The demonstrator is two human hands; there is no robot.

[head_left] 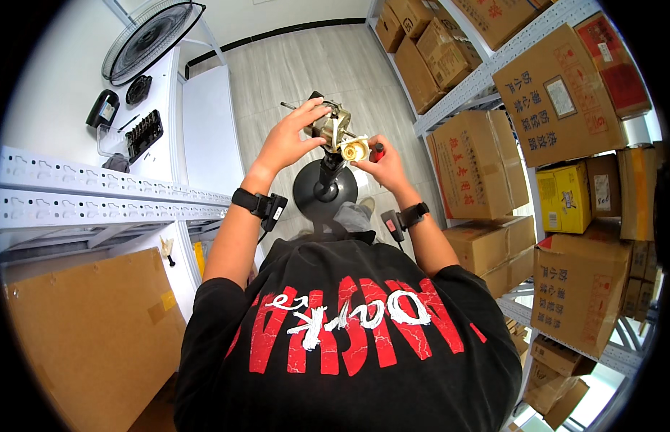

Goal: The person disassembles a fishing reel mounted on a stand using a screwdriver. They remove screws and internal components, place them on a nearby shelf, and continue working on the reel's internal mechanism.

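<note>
Storage room with a grey tiled floor [266, 68], a white worktop [166, 90] at left and shelved cartons [479, 165] at right. Centrally, an exposed motor head [338, 124] tops a black pedestal stand [304, 191] on the floor. Of the two hands, the left hand [286, 140], partly open, wraps the motor's left side; the right hand [387, 167], more closely curled, grasps a red-handled tool [377, 152] beside a cream-coloured round part [354, 150] at the motor's near right. Far left on the worktop rests a wire fan guard [151, 43], with a black bit case [144, 135] nearer. Judged from this arrangement, uncovering the motor is complete; its cover and guard are unfitted. Whether the round part is loose cannot be told.
</note>
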